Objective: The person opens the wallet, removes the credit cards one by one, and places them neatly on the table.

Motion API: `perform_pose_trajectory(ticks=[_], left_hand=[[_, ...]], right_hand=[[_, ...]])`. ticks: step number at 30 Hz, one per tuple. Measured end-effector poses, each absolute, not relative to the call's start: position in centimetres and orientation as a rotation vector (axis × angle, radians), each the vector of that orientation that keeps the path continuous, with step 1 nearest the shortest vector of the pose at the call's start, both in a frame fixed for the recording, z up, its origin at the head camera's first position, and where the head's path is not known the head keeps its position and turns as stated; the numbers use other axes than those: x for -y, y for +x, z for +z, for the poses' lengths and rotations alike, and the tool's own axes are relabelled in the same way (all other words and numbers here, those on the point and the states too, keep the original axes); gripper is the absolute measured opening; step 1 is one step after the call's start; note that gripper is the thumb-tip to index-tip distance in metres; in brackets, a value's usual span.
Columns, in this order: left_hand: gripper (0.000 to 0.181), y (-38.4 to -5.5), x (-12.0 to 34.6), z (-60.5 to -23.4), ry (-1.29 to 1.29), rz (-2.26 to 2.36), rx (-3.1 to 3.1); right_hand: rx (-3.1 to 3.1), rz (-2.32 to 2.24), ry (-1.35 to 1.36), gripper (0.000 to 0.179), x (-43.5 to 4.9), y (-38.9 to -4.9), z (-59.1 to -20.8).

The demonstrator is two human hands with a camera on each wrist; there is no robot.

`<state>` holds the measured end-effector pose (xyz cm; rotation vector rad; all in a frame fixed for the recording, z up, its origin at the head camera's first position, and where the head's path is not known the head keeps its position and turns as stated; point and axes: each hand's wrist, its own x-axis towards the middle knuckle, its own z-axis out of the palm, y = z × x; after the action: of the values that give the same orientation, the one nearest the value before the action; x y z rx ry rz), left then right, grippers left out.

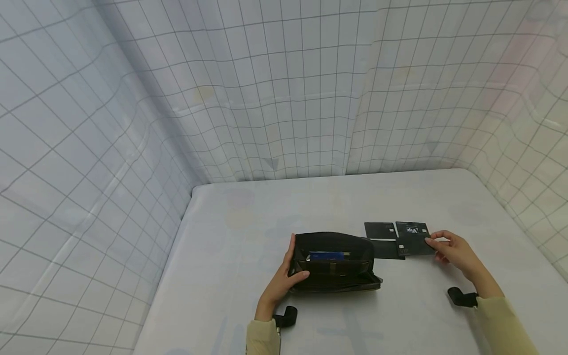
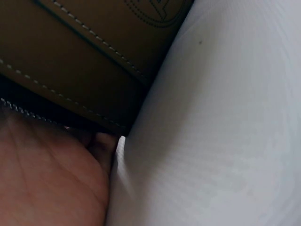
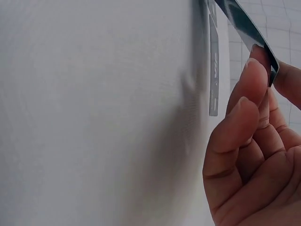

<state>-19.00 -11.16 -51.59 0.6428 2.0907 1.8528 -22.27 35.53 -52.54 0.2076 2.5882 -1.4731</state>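
Observation:
A dark zip wallet (image 1: 333, 283) lies with its mouth spread on the table, a blue card (image 1: 326, 256) showing inside. My left hand (image 1: 284, 278) grips its left end, thumb over the front edge and fingers along the side. Stitched brown leather (image 2: 70, 52) and a zipper (image 2: 28, 113) sit against that palm in the left wrist view. At the right, my right hand (image 1: 450, 251) pinches a black VIP card (image 1: 416, 247) between thumb and fingertips. The right wrist view has this card (image 3: 244, 28) tilted and raised off the table.
Beside the wallet lie several black cards: one at the upper left (image 1: 379, 230), one partly behind the wallet's right end (image 1: 387, 249), and a Vip card (image 1: 411, 228). The white table (image 1: 248, 207) is bounded by grid-patterned curtains (image 1: 284, 98) at the back and sides.

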Motion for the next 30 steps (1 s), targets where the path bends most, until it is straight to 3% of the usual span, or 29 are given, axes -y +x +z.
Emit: perform_pose_trajectory(ticks=[30], left_hand=[[0.091,-19.07,11.2,-51.65,0.635,1.843,-2.104]], right_hand=[[-2.669,-1.276,0.343,0.053,-36.56,-22.06,-52.96]])
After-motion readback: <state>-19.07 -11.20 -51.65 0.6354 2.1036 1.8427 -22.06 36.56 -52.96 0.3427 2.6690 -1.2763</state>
